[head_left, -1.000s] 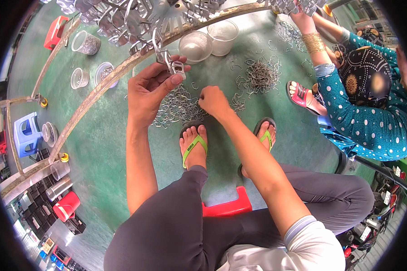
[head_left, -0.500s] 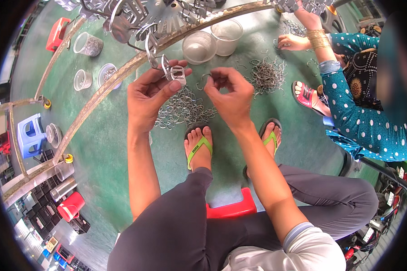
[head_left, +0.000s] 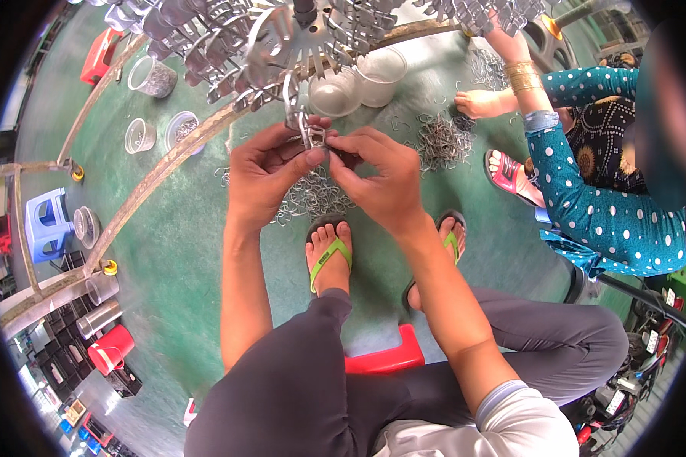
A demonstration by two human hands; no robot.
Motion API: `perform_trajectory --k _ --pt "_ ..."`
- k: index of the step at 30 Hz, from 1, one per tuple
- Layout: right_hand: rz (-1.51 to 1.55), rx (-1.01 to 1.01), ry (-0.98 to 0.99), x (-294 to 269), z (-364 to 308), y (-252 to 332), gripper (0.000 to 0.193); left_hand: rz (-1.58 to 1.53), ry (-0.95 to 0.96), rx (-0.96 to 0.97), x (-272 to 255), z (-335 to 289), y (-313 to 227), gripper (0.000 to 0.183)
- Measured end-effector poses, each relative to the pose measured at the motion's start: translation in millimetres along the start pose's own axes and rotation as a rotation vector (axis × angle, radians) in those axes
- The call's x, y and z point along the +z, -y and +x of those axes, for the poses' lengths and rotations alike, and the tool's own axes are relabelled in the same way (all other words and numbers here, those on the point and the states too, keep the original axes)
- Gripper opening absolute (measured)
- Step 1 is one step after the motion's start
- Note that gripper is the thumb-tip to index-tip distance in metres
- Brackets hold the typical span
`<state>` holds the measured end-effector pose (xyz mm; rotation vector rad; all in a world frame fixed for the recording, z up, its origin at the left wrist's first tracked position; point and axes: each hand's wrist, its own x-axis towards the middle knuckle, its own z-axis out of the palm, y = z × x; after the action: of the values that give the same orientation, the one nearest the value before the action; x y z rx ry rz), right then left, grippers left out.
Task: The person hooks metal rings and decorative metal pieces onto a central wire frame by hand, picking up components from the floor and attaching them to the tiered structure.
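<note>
A chain of flat silver metal pieces [head_left: 292,99] hangs from the round slotted metal rack [head_left: 312,49] above. At its lower end, my left hand [head_left: 263,175] pinches a slotted metal piece [head_left: 313,137] between thumb and fingers. My right hand [head_left: 385,179] is closed in a pinch at the same piece, its fingertips almost touching the left thumb. The small wire hook it carried is mostly hidden behind the fingers. Below my hands, a loose pile of bent wire hooks [head_left: 312,196] lies on the green floor.
Another wire hook pile [head_left: 440,143] lies to the right, near a co-worker's hand [head_left: 476,103]. Clear plastic tubs [head_left: 334,93] stand beyond my hands. A curved rusty frame bar [head_left: 156,171] crosses the left side. A red stool [head_left: 389,358] shows between my legs.
My right hand has moved left, bringing the wire hook to the metal piece in my left hand. The rack and its hanging pieces now show further into view.
</note>
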<state>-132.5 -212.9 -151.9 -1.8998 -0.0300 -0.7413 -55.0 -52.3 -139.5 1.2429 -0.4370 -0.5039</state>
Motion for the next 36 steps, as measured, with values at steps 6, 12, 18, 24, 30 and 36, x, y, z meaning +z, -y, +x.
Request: perform_trajectory --k 6,12,18,24,30,36 --pt "0.014 0.15 0.058 -7 6 0 0.015 0.049 -0.006 0.03 4 1 8 0.038" --pt "-0.068 0.214 0.113 -9 19 1 0.013 0.571 -0.07 0.116 9 4 14 0.017" --pt "-0.146 0.257 0.167 -11 31 6 0.014 0.675 -0.124 0.339 10 9 24 0.014" --pt "-0.266 0.19 0.241 -1 46 28 0.013 0.662 -0.205 0.379 8 19 36 0.013" --pt "-0.331 0.257 0.164 8 55 16 0.019 0.557 -0.288 0.308 10 28 41 0.01" --pt "-0.394 0.24 0.17 5 70 10 0.021 -0.305 -0.324 -0.141 -15 61 48 0.028"
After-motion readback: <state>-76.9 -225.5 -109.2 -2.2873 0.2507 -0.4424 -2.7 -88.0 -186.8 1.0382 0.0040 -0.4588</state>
